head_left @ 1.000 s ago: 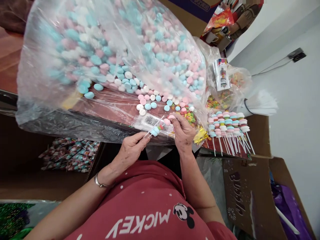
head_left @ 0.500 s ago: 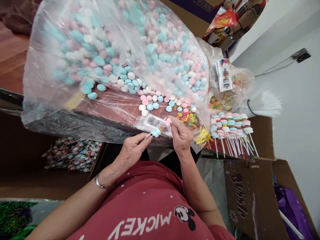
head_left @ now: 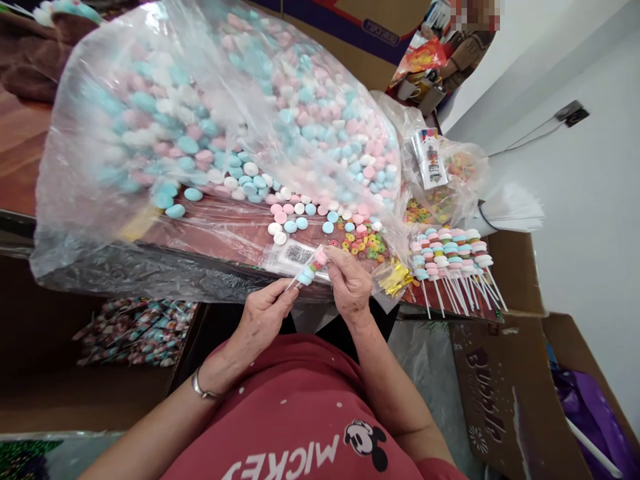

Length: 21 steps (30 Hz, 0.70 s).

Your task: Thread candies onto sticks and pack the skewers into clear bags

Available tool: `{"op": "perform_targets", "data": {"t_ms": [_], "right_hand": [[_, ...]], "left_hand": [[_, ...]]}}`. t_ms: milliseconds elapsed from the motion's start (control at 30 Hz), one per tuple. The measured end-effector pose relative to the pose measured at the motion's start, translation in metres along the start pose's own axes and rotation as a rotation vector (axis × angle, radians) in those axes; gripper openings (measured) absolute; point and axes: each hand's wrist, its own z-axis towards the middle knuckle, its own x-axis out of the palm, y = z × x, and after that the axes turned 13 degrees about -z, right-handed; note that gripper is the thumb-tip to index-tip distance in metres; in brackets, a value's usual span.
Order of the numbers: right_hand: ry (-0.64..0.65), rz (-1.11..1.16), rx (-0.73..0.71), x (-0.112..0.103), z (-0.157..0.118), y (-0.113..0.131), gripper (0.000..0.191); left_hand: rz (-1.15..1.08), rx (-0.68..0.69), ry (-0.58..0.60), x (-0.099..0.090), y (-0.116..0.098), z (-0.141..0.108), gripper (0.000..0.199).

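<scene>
My left hand [head_left: 266,312] is closed around the lower end of a candy skewer [head_left: 305,276], a thin white stick with light-blue marshmallows, a red and green gummy ring part and a pink marshmallow [head_left: 320,257] at its top. A white stick lies along the candies' left side; whether it is a second one I cannot tell. My right hand [head_left: 351,280] pinches at the pink marshmallow on the upper end, its fingertips partly covering it. Just beyond the hands lie loose marshmallows [head_left: 301,223] and a pile of colourful gummy rings [head_left: 367,243].
A big clear bag [head_left: 165,127] of pink, blue and white marshmallows covers most of the table. Several finished skewers [head_left: 450,257] lie to the right, near gold twist ties [head_left: 397,278] and a bundle of white sticks [head_left: 510,213]. An open carton [head_left: 125,387] with wrapped candies stands lower left.
My right hand has come slightly closer to my left, and the pink marshmallow now sits against the other candies on the stick. The whole view has shifted a little.
</scene>
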Motion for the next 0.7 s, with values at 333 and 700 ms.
{"op": "perform_targets", "data": {"t_ms": [333,700], "right_hand": [[-0.018,-0.014,-0.026,0.011,-0.012,0.003,0.03],[0.035,0.043,-0.16,0.022,-0.013,0.01,0.035]], "left_hand": [[-0.034,-0.013,-0.015,-0.002,0.008,0.0,0.021],[-0.178,-0.051,-0.098,-0.004,0.012,0.002,0.017]]}}
